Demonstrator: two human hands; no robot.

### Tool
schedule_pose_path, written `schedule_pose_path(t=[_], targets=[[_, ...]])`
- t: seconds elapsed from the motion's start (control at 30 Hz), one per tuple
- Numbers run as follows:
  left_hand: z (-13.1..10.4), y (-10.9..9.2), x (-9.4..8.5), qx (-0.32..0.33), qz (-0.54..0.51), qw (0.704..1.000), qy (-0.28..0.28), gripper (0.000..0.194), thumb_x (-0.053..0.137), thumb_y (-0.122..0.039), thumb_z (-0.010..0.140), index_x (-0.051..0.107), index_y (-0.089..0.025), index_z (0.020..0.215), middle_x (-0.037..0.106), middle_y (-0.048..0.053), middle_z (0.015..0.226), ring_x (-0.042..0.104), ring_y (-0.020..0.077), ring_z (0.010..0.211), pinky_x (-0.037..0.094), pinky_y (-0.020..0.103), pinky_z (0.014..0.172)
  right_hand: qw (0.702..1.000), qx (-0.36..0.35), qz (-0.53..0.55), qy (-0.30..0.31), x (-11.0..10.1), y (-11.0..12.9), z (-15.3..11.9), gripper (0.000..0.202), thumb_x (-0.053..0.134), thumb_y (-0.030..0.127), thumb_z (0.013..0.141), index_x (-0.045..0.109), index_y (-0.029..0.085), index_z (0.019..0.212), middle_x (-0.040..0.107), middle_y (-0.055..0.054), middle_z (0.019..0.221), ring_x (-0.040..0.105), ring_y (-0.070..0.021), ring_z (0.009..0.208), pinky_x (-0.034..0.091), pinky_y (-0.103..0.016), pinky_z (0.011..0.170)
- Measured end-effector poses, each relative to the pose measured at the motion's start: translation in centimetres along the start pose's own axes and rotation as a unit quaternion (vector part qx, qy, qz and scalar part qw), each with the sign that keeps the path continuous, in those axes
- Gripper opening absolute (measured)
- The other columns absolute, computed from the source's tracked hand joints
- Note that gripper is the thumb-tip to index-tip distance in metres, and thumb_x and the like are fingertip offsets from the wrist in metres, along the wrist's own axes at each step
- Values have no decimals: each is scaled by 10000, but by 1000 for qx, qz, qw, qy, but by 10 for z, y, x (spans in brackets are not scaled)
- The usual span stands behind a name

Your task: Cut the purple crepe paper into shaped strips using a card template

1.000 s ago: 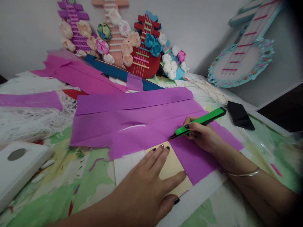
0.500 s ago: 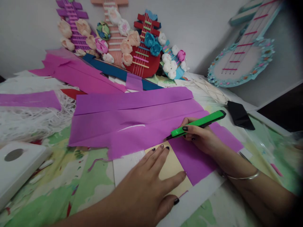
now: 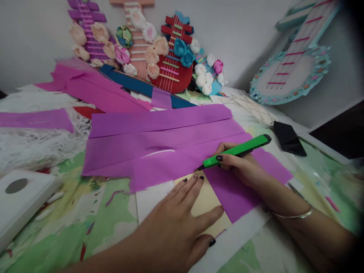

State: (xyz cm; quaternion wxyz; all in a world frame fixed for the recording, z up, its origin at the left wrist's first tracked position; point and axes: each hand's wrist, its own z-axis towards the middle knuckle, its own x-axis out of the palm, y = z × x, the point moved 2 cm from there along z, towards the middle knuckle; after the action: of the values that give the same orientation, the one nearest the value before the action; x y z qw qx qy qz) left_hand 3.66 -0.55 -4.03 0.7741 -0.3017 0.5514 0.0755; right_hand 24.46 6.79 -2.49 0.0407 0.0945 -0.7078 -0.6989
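My right hand (image 3: pixel 241 165) is gripping the green cutter (image 3: pixel 236 151), its tip meeting the purple sheet (image 3: pixel 167 132) at the cream card's (image 3: pixel 209 197) upper edge. My left hand (image 3: pixel 182 216) is pressing that card flat, fingers spreading. The black phone (image 3: pixel 289 139) is lying beyond my right hand.

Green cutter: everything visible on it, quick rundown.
The green cutter is slim and straight, with a glossy, plastic-looking green body, a black strip along its underside, a black rear cap and a narrow dark nose. It is in the right hand, gripped near the front. It leans, nose low at the far edge of the cream card, by the purple sheet, rear toward the flat black object. Blade extension and tip contact are too small to confirm.
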Motion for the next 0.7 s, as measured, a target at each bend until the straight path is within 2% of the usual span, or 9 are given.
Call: schedule_pose_path(t=[0.17, 0.4, 0.57, 0.7], targets=[[-1, 0, 0, -2, 1, 1000, 3, 485, 540, -401, 911, 445, -336, 1382, 285, 192, 1509, 178, 360, 1418, 298, 574, 1077, 1000, 9, -29, 0, 0, 1, -1, 132, 686, 257, 721, 609, 154, 694, 514, 33, 536, 392, -84, 505, 211, -252, 480], [-3, -1, 1, 0, -1, 1000, -1, 490, 548, -394, 910, 443, -332, 1385, 266, 168, 1526, 194, 360, 1416, 301, 566, 1081, 1000, 6, 15, -16, -1, 0, 1, 75, 647, 207, 699, 597, 162, 665, 479, 44, 471, 364, -80, 464, 204, -254, 472], [-2, -1, -1, -2, -4, 1000, -3, 481, 571, -355, 898, 471, -318, 1367, 273, 139, 1532, 224, 365, 1408, 307, 564, 1082, 1000, 0, -25, -7, -2, 2, 0, 101, 676, 227, 703, 602, 165, 673, 511, 27, 542, 379, -89, 502, 207, -254, 474], [-2, -2, -2, 1, -6, 1000, -5, 494, 570, -362, 898, 457, -329, 1377, 273, 135, 1533, 221, 366, 1409, 311, 572, 1077, 1000, -3, -12, -12, -2, 1, 1, 99, 666, 243, 700, 604, 173, 670, 492, 31, 503, 363, -94, 482, 204, -259, 469]])
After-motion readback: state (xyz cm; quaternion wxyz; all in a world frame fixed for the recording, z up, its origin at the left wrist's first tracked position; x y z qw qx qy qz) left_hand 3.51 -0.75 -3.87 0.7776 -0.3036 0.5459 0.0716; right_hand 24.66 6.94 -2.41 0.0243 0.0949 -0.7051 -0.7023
